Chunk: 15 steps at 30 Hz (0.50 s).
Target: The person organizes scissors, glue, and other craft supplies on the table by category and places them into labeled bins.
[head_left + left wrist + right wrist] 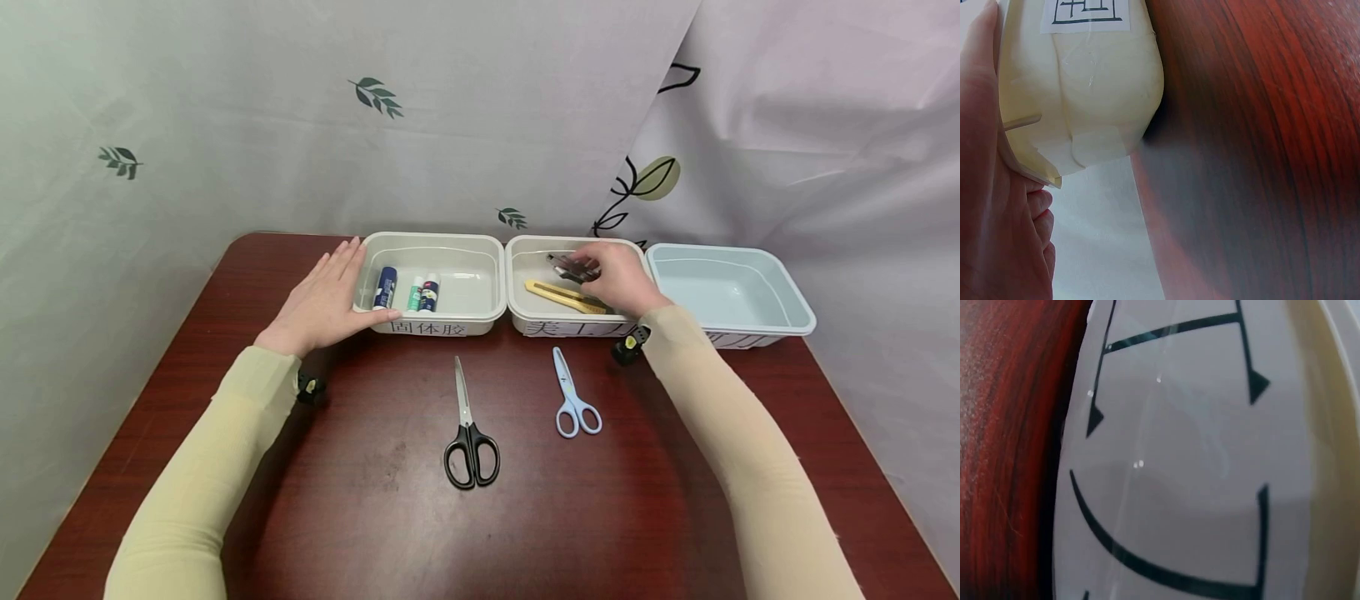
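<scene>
My right hand (617,275) reaches into the middle bin (536,317) and pinches a dark, blurred utility knife (573,268). Just below those fingers a yellow utility knife (562,295) lies in the same bin. At the left bin (468,287), my left hand (322,296) rests on the side rim, fingers straight and thumb along the front edge. The left wrist view shows that hand (997,187) against the bin's outer wall (1097,94). Only the middle bin's labelled front (1179,437) fills most of the right wrist view; the right hand is out of it.
Three glue sticks (386,287) are in the left bin. A pale blue bin (738,293) stands at the right end of the row. Black-handled scissors (466,419) and light blue scissors (572,398) lie on the table in front. A patterned curtain (450,150) hangs behind.
</scene>
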Available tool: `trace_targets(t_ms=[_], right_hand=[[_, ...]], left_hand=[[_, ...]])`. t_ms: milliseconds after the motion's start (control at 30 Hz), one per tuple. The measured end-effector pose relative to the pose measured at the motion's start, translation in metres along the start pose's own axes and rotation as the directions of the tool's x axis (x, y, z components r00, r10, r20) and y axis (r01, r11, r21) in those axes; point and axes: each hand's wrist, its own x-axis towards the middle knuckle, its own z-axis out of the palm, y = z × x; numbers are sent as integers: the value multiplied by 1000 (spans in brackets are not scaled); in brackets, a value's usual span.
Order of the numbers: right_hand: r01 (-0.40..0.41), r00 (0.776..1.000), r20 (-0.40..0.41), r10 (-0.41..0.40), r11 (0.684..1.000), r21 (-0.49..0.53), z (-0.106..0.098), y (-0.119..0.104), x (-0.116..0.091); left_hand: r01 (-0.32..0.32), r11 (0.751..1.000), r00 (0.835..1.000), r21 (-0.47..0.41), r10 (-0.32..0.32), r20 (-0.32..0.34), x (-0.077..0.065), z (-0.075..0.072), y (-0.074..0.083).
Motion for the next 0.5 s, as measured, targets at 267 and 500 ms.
trace_targets(t_ms=[267, 500], right_hand=[[-18, 998, 60, 19, 1000, -21, 2, -2, 0], [-74, 993, 89, 72, 997, 22, -1, -4, -4]], left_hand=[[-3, 1000, 1000, 3, 3, 5, 0, 0, 0], [-5, 1000, 1000, 6, 4, 16, 0, 0, 0]])
